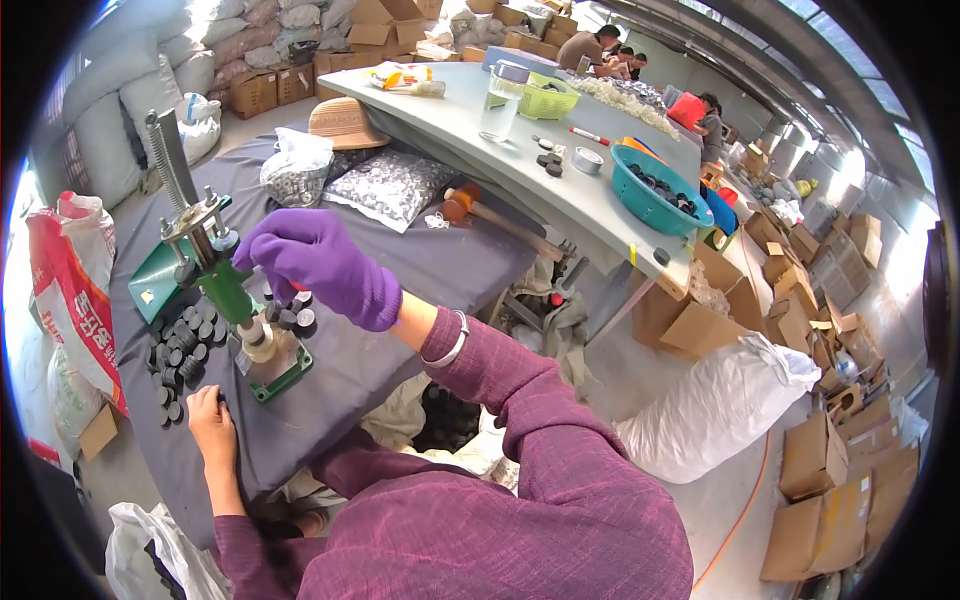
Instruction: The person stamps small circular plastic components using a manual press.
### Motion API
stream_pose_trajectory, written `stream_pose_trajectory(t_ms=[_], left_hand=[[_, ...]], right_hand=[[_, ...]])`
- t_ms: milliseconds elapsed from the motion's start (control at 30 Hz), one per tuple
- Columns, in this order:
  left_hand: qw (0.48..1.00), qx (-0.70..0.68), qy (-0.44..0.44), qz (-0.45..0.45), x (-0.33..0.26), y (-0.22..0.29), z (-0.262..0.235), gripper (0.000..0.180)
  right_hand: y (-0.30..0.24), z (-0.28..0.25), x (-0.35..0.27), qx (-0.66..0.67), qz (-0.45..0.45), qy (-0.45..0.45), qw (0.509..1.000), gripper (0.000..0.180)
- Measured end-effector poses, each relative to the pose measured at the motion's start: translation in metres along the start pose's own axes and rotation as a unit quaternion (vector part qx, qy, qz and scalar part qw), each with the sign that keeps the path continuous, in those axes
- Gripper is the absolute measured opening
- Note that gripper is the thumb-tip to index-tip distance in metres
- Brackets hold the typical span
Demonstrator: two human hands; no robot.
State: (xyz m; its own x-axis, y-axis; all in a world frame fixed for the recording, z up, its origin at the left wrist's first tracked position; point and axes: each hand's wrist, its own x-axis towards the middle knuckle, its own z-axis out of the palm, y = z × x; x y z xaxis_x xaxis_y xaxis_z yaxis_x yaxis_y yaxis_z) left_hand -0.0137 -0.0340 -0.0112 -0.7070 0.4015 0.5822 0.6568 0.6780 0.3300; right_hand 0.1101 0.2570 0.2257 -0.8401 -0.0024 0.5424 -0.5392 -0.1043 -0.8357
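A green hand press (222,290) stands on the dark cloth-covered table (400,270), with a tall spring and metal rods at its top. My right hand (320,262), in a purple glove, is closed at the press head around its lever, mostly hidden; a red bit (299,286) shows under the glove. My bare left hand (211,422) rests low beside the press base (283,375), fingers bent together around a small dark piece at the fingertips, barely visible. Many round black caps (180,350) lie heaped left of the press, and more caps (300,316) sit behind it.
A green scoop-like tray (160,278), a bag of small parts (390,188), a mallet (505,228) and a straw hat (345,122) lie on the cloth. A teal basin (625,190) stands on the grey table (460,100). White sack (715,405) and cartons (820,525) fill the right.
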Motion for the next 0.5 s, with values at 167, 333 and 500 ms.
stream_pose_trajectory(t_ms=[167,333,500], left_hand=[[0.997,0.055,0.031,-0.036,-0.006,0.006,-0.003,0.036],[0.998,0.032,0.010,-0.049,-0.009,0.001,-0.005,0.037],[0.999,0.001,0.026,-0.047,-0.009,0.004,-0.005,0.037]], right_hand=[[0.006,-0.003,0.008,0.008,-0.017,-0.003,1.000,0.019],[0.005,0.001,0.009,-0.002,-0.019,-0.001,1.000,0.019],[0.003,-0.001,0.007,0.001,-0.008,-0.002,1.000,0.019]])
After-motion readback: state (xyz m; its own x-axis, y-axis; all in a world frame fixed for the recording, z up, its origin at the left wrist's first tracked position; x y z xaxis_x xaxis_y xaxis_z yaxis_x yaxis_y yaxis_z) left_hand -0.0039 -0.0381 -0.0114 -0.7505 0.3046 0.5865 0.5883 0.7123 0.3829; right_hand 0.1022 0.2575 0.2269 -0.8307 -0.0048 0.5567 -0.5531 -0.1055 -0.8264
